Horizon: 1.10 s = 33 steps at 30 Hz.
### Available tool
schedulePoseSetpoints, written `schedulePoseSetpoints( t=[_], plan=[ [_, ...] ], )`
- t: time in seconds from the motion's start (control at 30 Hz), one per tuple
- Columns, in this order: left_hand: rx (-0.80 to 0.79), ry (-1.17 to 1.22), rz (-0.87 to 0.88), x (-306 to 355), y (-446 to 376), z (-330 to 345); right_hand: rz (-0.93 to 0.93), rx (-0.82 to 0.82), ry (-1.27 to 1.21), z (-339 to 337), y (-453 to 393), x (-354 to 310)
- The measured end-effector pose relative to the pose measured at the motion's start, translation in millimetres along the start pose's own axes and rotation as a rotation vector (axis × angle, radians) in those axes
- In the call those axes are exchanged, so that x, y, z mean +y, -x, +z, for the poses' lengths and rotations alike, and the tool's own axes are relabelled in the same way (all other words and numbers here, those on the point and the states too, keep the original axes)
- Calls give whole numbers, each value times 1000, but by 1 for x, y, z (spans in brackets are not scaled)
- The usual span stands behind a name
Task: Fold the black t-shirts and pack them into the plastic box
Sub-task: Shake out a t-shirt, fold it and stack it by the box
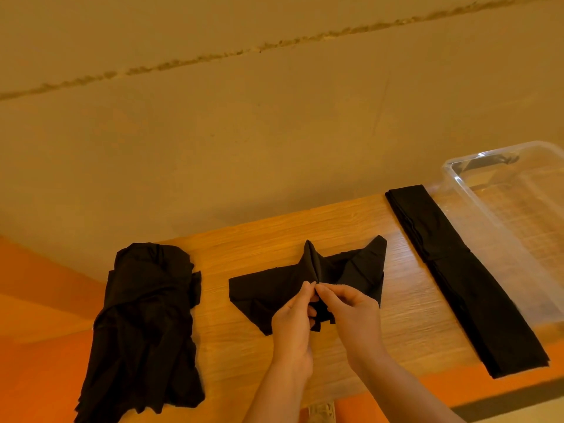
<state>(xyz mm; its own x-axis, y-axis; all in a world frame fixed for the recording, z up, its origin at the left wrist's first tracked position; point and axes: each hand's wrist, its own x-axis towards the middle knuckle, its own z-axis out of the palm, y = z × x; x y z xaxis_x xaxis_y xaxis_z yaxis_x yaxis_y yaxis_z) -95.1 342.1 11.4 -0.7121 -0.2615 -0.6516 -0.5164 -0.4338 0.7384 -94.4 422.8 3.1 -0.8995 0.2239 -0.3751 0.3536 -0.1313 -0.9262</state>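
On the wooden tabletop (351, 221), both hands pinch a raised ridge of the half-folded black t-shirt (265, 288) at its middle: left hand (291, 325) and right hand (351, 312) fingertips touching. A crumpled black t-shirt heap (146, 325) overhangs the left edge. A long folded black t-shirt strip (464, 276) lies beside the clear plastic box (457, 172) at the right edge. No writing is legible.

Warm, dim orange light; wide-angle bending at edges; glare on plastic box (457, 175).
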Motion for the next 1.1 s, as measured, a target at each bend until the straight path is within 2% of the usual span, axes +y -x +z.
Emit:
schedulePoseSetpoints(
  t=[0.1, 0.37, 0.43, 0.6, 0.83, 0.97, 1.1],
  plan=[
    [-22, 1, 36, -3, 6, 1, -17, -28, 24, -2, 1, 1],
    [-124, -61, -10, 2, 6, -9, 68, -20, 47, -12, -6, -1],
    [-142, -211, 44, 7, 2, -9, 36, -21, 86, -13, -8, 0],
    [-73, -693, 252, 28, -43, -3, -50, -15, 162, -14, -10, 3],
    [-133, -1394, 290, 56, -132, 29, -111, -34, 262, -15, -7, 10],
    [-199, -1636, 304, 64, -155, 49, -149, -45, 297, -15, -6, 10],
    [-263, -1760, 371, 63, -169, 68, -196, -46, 353, -16, -6, 8]
  ],
)
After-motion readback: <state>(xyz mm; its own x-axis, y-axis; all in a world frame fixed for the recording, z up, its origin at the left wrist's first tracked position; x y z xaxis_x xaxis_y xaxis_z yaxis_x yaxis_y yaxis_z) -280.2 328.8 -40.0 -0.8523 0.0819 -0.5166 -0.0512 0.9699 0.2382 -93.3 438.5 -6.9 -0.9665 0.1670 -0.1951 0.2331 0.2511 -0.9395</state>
